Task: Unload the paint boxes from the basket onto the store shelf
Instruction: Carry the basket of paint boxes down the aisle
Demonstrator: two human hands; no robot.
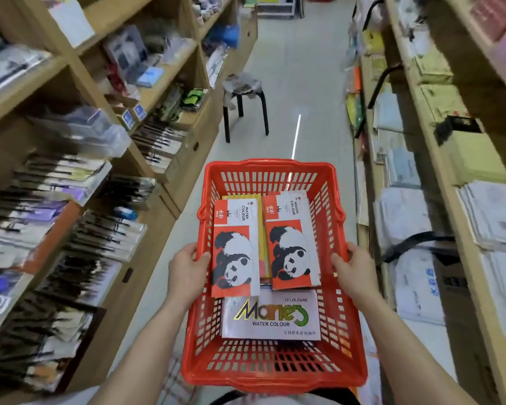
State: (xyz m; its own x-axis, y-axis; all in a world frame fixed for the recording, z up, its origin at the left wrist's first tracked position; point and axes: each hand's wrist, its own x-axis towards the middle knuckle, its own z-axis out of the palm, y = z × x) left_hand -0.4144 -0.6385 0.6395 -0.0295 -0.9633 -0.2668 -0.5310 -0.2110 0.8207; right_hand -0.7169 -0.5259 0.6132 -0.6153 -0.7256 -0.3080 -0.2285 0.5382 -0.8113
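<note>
A red plastic basket [270, 171] is held in front of me above the aisle floor. My left hand [187, 270] grips its left rim and my right hand [352, 268] grips its right rim. Inside lie two red-and-white panda water colour boxes, one on the left [235, 248] and one on the right [292, 239], over yellow boxes underneath. A white Marie's water colour box [270, 315] lies flat nearer to me. Wooden store shelves [79, 71] run along the left side.
A black stool [244, 95] with a bundle on it stands in the aisle ahead. Left shelves hold brushes and packaged stationery [100, 229]. Right shelves [438, 176] hold stacks of paper and bags. The tiled aisle floor [298, 68] runs forward between them.
</note>
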